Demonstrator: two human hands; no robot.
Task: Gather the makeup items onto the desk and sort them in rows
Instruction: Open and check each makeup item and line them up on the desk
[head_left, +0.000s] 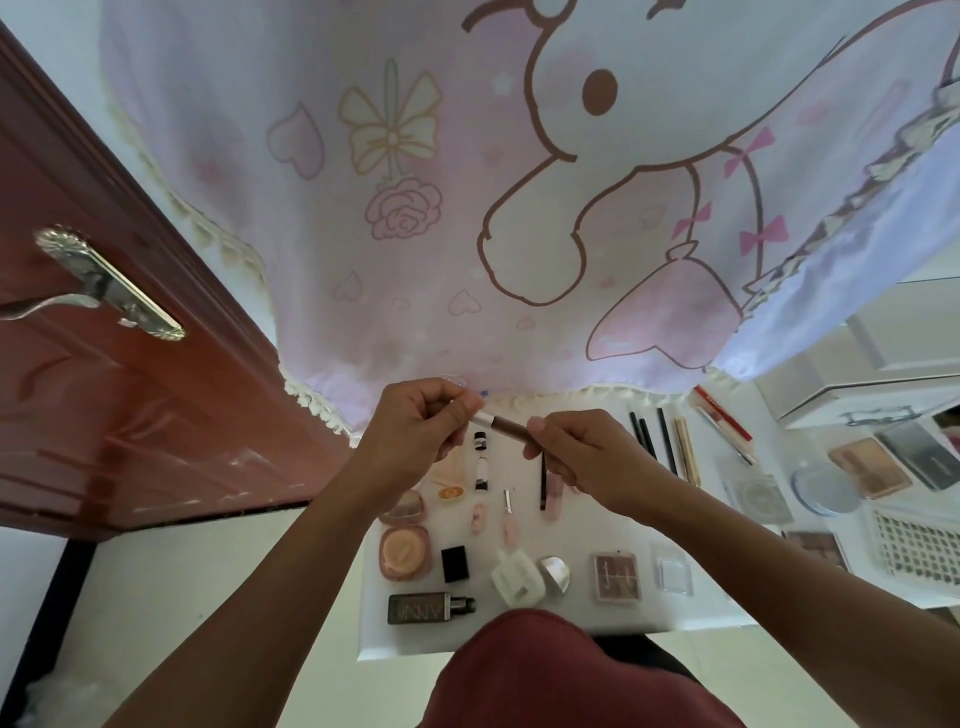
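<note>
Both hands hold one slim makeup tube (503, 424) above the white desk (613, 613). My left hand (421, 421) pinches its silver cap end, and my right hand (582, 457) grips its brownish body. Beneath them makeup lies in rows: a peach compact (404, 552), a black cube (455, 564), a dark foundation bottle (428, 608), a white case (518, 578), a silver compact (555, 571), a brown blush palette (616, 577), a clear square case (674, 574). Small pink tubes (509, 525) and a dark pencil (543, 483) lie further back.
Several dark and beige pencils (665, 441) lie at the back right, with a red pen (722, 413), palettes (868, 466), a round jar (823, 488) and a white lattice basket (914, 545). A pink cartoon curtain (467, 208) hangs behind the desk. A brown door (130, 389) stands left.
</note>
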